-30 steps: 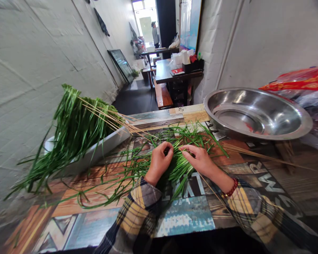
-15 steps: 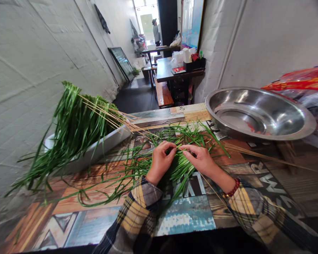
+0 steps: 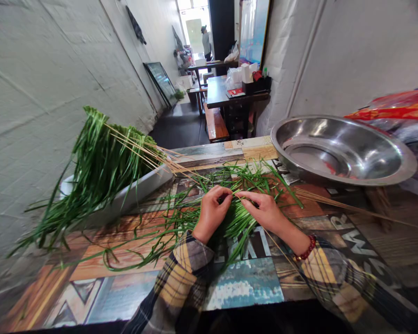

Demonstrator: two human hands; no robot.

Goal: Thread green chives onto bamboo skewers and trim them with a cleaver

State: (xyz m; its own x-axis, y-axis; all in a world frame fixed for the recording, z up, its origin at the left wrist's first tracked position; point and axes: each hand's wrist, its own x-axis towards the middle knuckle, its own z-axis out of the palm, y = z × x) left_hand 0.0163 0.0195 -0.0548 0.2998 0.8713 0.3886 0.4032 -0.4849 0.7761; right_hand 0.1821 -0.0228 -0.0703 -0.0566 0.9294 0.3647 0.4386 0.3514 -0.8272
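Over a loose heap of green garlic chives in the middle of the table, my two hands meet with fingertips almost touching. My left hand pinches the end of a chive between thumb and index finger. A thin bamboo skewer runs under my right hand, which is closed on it in a pinch; its tip shows near the left fingertips. At the left, chives threaded in rows on bamboo skewers lie over a white tray, their leaves hanging down.
A wide steel basin with reddish scraps stands at the right. Loose bamboo skewers lie in front of it. Red and clear plastic packaging is behind. Farther off are a dark table, a bench and a person.
My hands have stayed in nearly the same place, with the fingertips slightly closer together. The whole view has shifted a little.
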